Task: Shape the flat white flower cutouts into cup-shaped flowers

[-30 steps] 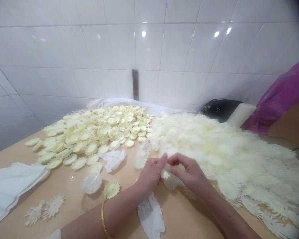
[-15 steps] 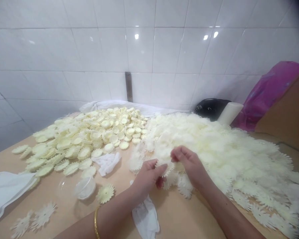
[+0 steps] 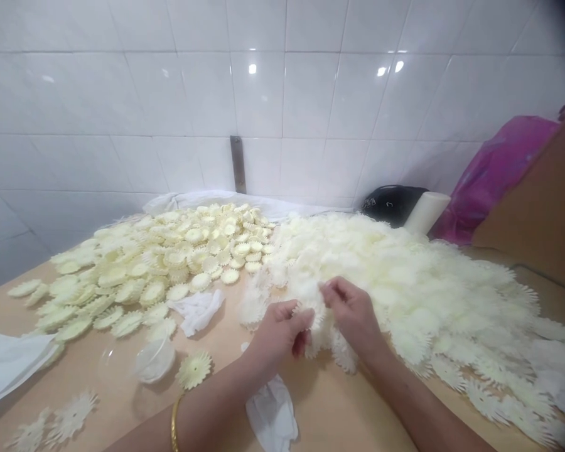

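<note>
My left hand pinches a thin, pale disc with a toothed edge, like an artificial flower petal layer, between thumb and fingers. My right hand is just to the right, its thumb and fingertips closed together; whatever they hold is too small to make out. Behind and right of both hands spreads a large heap of white toothed petal layers. On the left rises a pile of thicker, cream-yellow scalloped discs. A single yellow toothed disc lies beside my left forearm.
Left of my forearm stands a small clear cup with whitish contents. Crumpled white cloths lie on the tan table. A black object, a white roll and a pink plastic bag are at the back right, before a tiled wall.
The view has shifted slightly, so the scene sits a little further left. My right hand has moved very slightly; my left hand keeps its grip on the petal layer.
</note>
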Tool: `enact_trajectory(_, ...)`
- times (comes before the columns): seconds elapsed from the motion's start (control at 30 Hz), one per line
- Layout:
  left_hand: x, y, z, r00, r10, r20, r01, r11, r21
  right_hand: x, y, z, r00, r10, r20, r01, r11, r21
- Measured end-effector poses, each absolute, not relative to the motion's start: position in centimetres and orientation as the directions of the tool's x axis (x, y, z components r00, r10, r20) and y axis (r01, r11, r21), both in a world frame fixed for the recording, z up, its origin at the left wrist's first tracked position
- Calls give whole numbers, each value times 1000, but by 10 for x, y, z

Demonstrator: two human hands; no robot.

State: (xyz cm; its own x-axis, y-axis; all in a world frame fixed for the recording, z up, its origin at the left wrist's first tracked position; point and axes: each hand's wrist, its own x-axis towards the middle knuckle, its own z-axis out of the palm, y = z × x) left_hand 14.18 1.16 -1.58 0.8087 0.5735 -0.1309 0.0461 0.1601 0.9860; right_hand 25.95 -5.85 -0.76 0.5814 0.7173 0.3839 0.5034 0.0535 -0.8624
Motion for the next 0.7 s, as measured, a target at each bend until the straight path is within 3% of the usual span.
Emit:
enact_trajectory(0.27,144,6,-12,761,645,-61,9,83,996,263,-52,-9,739,548,392,457,21,-889)
enact_trajectory(0.4,138,6,-15,712,701,-32,52,-8,999,298,-58,-10,917,232,325,344,-42,-938)
enact_trajectory(0.43,138,7,-16,707,706,-38,59,-5,998,304,-59,-10,910,222,351,377,-89,-922)
enact_trajectory(0.57,140,11,-19,714,691,-109,80,74,994,304,-60,-11,726,448,521,646,-188,-740)
enact_trajectory(0.7,141,14,-21,734,672,-101,53,90,994,294,-59,-14,591,519,617,775,-155,-613)
